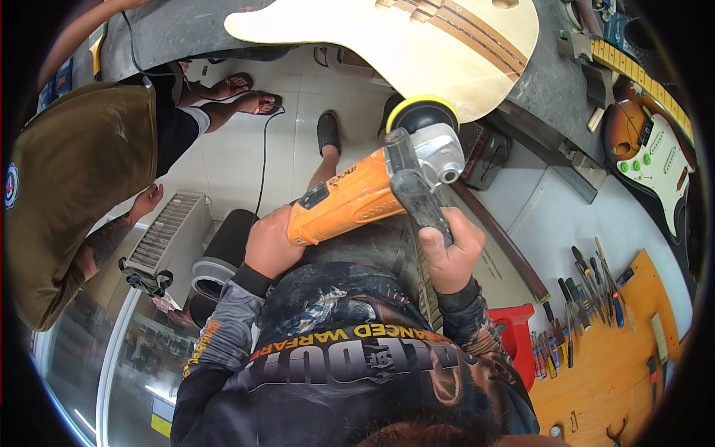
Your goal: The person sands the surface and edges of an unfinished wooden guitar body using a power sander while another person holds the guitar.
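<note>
An orange angle polisher (350, 195) with a silver gear head is held across my front. My left hand (274, 242) wraps round the rear end of its body. Around the black side handle (418, 197) my right hand (453, 249) is closed, thumb along the grip. A round black backing pad with a yellow edge (423, 112) is on the tool's head, beside the lower edge of a pale wooden guitar body (417, 48). Whether pad and wood touch, I cannot tell. Dark wood stripes cross the body, which lies on the grey bench (179, 37).
A person in a brown shirt (89, 149) stands at left. A black cord (264, 164) hangs to the floor near a grey heater-like box (167, 231) and a black cylinder (231, 246). Right: a sunburst electric guitar (648, 156), hand tools (573, 298) along an orange board, a red stool (514, 328).
</note>
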Action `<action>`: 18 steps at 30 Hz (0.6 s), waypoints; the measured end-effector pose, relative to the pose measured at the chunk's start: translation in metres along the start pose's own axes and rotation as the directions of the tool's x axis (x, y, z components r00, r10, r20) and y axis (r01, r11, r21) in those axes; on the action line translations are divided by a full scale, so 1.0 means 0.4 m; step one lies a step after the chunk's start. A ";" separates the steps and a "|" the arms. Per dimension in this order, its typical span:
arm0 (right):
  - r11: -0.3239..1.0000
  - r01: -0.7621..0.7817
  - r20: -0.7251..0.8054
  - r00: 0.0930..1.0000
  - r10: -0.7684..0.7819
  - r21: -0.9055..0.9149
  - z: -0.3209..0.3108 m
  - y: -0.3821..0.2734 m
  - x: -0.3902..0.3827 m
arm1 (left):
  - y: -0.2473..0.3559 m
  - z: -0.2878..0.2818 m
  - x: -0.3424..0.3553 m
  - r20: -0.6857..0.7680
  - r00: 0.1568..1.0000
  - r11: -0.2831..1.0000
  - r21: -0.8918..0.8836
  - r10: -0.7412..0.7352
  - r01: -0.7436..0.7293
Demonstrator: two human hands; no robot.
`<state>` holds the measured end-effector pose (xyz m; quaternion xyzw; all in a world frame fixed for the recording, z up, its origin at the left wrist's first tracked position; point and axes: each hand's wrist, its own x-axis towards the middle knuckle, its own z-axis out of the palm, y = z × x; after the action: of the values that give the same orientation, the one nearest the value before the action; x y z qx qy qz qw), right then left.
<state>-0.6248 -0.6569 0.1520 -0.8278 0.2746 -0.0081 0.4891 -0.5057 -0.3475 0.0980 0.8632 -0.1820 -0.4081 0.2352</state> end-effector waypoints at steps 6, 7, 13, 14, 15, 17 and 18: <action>1.000 0.011 0.017 1.000 -0.012 0.023 -0.007 -0.010 0.006 | 0.006 0.004 -0.005 0.002 1.000 1.000 -0.001 -0.005 0.005; 1.000 0.011 0.013 1.000 -0.011 0.022 0.000 -0.013 0.013 | 0.002 -0.001 -0.006 -0.025 1.000 1.000 -0.004 0.006 -0.006; 0.999 -0.010 -0.011 1.000 0.011 0.031 -0.030 0.004 0.024 | 0.037 -0.004 0.015 0.000 1.000 1.000 0.031 0.006 -0.006; 0.999 -0.010 -0.010 1.000 0.010 0.034 -0.045 0.013 0.022 | 0.052 0.002 0.021 -0.001 1.000 0.999 0.033 0.004 -0.004; 0.999 -0.030 -0.024 0.999 0.031 0.044 -0.060 0.022 0.019 | 0.068 0.010 0.027 0.011 1.000 1.000 0.028 0.008 -0.009; 0.997 -0.050 -0.034 0.998 0.052 0.053 -0.093 0.037 0.016 | 0.097 0.025 0.038 0.024 1.000 1.000 0.020 0.010 -0.010; 0.997 -0.063 -0.044 0.997 0.065 0.043 -0.107 0.045 0.015 | 0.110 0.032 0.042 0.027 0.999 1.000 0.020 0.022 -0.023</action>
<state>-0.6400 -0.7007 0.1580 -0.8079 0.3118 -0.0166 0.4998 -0.5112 -0.3956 0.1047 0.8580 -0.1990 -0.4149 0.2284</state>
